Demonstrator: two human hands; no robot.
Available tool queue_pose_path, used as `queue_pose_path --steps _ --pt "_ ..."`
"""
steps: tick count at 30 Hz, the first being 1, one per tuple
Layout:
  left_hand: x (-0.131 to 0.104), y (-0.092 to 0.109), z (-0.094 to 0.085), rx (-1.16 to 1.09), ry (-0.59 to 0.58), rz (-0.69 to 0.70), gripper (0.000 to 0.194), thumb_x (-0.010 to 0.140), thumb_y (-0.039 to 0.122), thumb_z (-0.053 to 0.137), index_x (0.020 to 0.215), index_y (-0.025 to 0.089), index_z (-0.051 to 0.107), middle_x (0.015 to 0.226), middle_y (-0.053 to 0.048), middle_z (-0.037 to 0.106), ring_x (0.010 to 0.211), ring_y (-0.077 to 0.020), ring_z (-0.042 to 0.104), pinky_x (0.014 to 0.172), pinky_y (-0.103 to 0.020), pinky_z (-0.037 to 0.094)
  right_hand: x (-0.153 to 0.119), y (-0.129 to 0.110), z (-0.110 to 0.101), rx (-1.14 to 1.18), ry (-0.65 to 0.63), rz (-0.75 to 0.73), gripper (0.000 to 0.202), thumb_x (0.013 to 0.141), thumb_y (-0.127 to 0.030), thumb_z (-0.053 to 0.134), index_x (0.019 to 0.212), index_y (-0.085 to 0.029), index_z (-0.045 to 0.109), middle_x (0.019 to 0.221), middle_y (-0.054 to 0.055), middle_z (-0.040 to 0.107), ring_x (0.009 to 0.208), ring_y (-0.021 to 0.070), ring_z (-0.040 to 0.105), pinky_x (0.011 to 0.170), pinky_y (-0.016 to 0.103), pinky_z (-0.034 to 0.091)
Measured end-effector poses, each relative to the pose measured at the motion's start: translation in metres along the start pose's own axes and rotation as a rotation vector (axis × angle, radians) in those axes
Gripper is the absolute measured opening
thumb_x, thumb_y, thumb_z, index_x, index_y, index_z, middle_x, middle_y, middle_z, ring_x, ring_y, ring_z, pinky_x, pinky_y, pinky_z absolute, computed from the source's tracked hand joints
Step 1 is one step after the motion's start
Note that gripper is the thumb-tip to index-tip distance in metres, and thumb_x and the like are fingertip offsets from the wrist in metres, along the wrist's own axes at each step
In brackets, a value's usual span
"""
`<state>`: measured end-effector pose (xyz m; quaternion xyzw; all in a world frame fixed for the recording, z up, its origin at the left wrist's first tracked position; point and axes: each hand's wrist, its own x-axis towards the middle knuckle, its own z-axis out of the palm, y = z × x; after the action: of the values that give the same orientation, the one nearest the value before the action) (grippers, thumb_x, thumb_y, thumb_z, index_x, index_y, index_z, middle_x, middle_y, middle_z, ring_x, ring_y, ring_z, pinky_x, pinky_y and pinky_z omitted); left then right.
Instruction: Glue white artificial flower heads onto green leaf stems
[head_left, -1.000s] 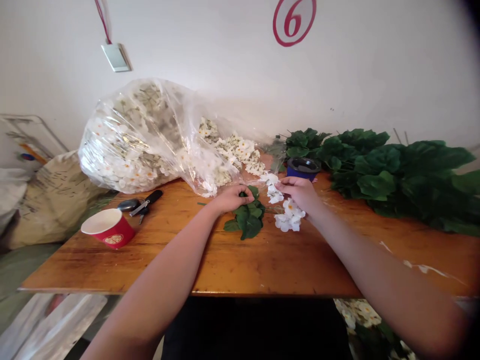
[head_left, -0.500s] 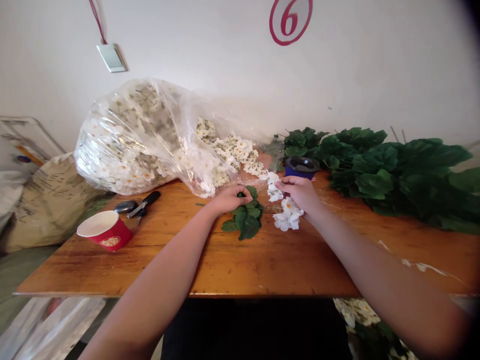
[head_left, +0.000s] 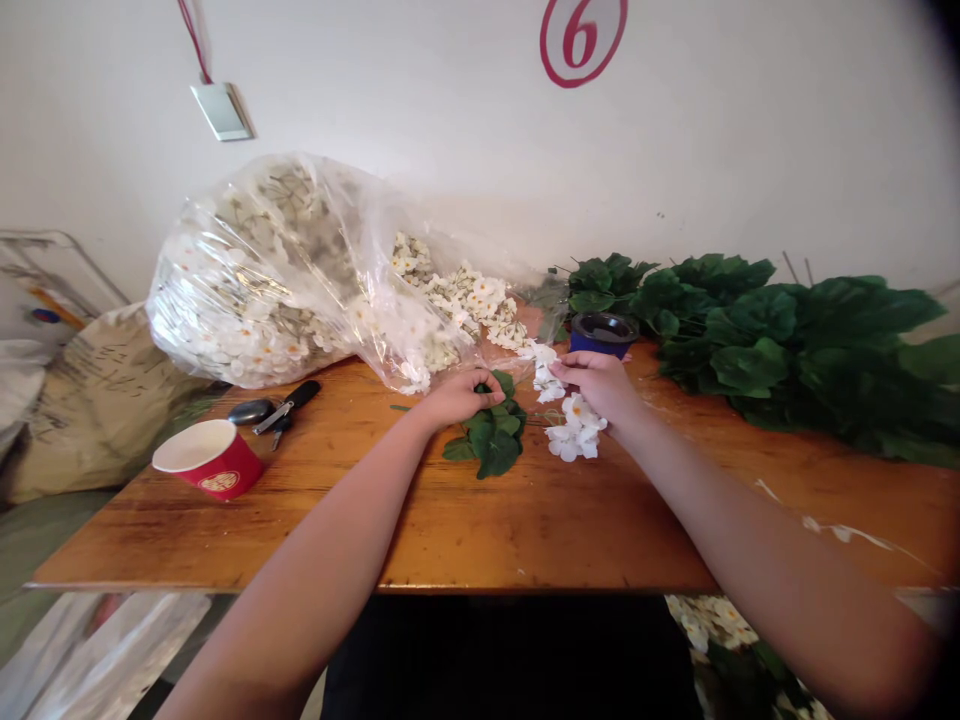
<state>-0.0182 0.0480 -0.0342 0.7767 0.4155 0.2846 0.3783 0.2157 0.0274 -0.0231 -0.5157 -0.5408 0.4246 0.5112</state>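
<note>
My left hand (head_left: 466, 396) is closed on a sprig of green artificial leaves (head_left: 495, 438) over the middle of the wooden table. To its right, my right hand (head_left: 600, 385) pinches a spray of white artificial flowers (head_left: 576, 430); its petals hang on both sides of my fingers. Thin stems run between the leaves and the flowers, but how they join is too small to tell. Just behind my right hand stands a blue tub with a black rim (head_left: 602, 330), partly covered by that hand.
A clear plastic bag (head_left: 247, 280) full of white flowers lies at the back left, some spilling out (head_left: 480, 300). A red paper cup (head_left: 217, 465) and a black-handled tool (head_left: 289, 405) are at left. Green leaf bunches (head_left: 780, 340) are piled at right on the table (head_left: 525, 540).
Both hands keep almost the same position and the same hold on the leaves and the flowers. Only a very slight shift of the camera view shows.
</note>
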Motion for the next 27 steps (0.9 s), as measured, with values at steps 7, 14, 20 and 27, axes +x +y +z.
queue_pose_path --steps 7,14,20,27 --pt "0.0017 -0.0039 0.0002 0.018 -0.002 0.001 0.020 0.078 0.036 0.064 0.082 0.017 0.064 0.085 -0.002 0.064 0.081 -0.0153 0.057 0.076 -0.028 0.042 0.0015 0.0011 0.0010 -0.022 -0.054 0.010 0.033 0.061 -0.044 0.079 0.077 -0.017 0.068 0.062 0.001 0.061 0.051 0.0122 0.051 0.047 0.025 0.039" --pt "0.0012 -0.0045 -0.0004 -0.006 -0.005 -0.019 0.021 0.077 0.037 0.065 0.083 0.017 0.064 0.085 -0.002 0.065 0.080 -0.0151 0.058 0.077 -0.029 0.043 0.0018 0.0007 -0.0014 0.065 0.015 0.060 0.032 0.060 -0.040 0.079 0.081 -0.018 0.069 0.064 0.002 0.063 0.049 0.0123 0.051 0.044 0.025 0.037" --pt "0.0010 -0.0054 -0.0005 -0.008 -0.003 -0.008 0.022 0.077 0.038 0.065 0.082 0.017 0.065 0.084 -0.002 0.065 0.079 -0.0151 0.058 0.076 -0.028 0.044 0.0017 0.0004 0.0000 0.023 0.008 0.051 0.031 0.060 -0.040 0.080 0.078 -0.017 0.069 0.063 0.002 0.062 0.051 0.0125 0.052 0.046 0.025 0.038" --pt "0.0019 -0.0081 0.0008 0.028 0.025 0.015 0.021 0.077 0.038 0.064 0.083 0.017 0.066 0.087 -0.004 0.066 0.079 -0.0158 0.058 0.074 -0.029 0.045 -0.0003 -0.0014 -0.0001 -0.033 -0.061 0.033 0.032 0.063 -0.045 0.077 0.076 -0.018 0.065 0.060 0.000 0.059 0.050 0.0114 0.048 0.047 0.025 0.036"
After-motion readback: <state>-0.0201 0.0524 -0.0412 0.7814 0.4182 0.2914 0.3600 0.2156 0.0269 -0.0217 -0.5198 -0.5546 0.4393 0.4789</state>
